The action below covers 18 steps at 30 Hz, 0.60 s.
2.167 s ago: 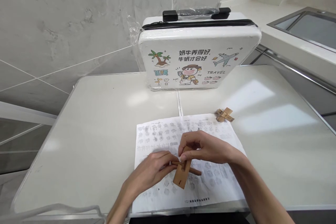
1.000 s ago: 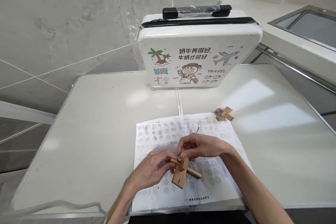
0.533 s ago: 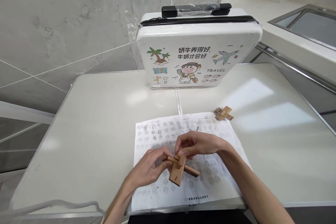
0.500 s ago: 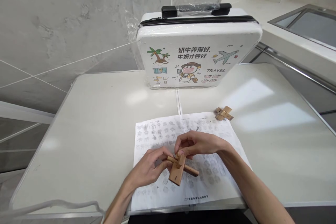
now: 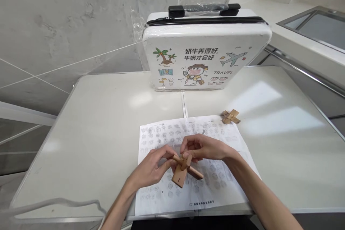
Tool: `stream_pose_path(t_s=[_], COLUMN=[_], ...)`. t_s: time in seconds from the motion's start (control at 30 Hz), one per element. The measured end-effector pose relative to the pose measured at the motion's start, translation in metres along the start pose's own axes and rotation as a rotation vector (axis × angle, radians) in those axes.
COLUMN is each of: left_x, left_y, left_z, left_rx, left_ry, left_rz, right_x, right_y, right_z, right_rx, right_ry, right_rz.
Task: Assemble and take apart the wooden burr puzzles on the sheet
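Observation:
Between my hands, over the printed sheet [image 5: 159, 201], is a partly joined wooden burr puzzle [image 5: 179, 176] made of crossing pieces. A broad piece with a dark mark points down towards me, and a narrower one sticks out to the right. My left hand [image 5: 152, 167] pinches the puzzle's left end between thumb and fingers. From above and the right, my right hand [image 5: 201, 147] grips its upper end; the curled fingers hide part of the wood. A second wooden burr puzzle [image 5: 231, 116], cross-shaped, lies at the sheet's far right corner.
A white hard-shell case [image 5: 207, 57] in clear plastic wrap stands at the back of the white folding table [image 5: 88, 136]. Behind it is a grey wall [image 5: 67, 14]. A pale cable [image 5: 61, 201] crosses the lower left. On the right is a counter with a sink [image 5: 318, 25].
The puzzle has turned slightly in my hands, its broad piece shifting a little left and up. My left fingers have moved slightly up along it. Both hands keep their hold.

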<state>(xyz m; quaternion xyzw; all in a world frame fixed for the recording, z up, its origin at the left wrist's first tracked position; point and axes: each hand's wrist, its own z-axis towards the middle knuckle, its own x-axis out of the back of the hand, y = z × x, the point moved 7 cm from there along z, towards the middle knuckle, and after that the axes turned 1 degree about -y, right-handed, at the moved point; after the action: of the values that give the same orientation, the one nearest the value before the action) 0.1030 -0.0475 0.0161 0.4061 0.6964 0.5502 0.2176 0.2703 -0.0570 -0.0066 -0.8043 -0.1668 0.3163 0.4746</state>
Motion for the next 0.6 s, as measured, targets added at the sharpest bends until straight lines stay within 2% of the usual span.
stream_pose_path(t_s=[0.13,0.23,0.53,0.6], left_x=[0.003,0.004,0.006,0.009], left_y=[0.008,0.009,-0.004,-0.008], left_z=[0.004,0.004,0.011,0.013], left_rx=[-0.08,-0.092,-0.029,-0.011], left_ry=[-0.011,-0.045,0.003,0.054], left_rz=[-0.089,-0.148,-0.202,-0.194], right_x=[-0.006,-0.011,-0.022,-0.022], right_y=[0.001,0.003,0.008,0.01], right_z=[-0.001,-0.002,-0.011,-0.016], right_rx=[0.032,0.03,0.08,0.082], right_ry=[-0.103,-0.143,-0.055,0.019], right_rz=[0.077,0.116,0.258,0.246])
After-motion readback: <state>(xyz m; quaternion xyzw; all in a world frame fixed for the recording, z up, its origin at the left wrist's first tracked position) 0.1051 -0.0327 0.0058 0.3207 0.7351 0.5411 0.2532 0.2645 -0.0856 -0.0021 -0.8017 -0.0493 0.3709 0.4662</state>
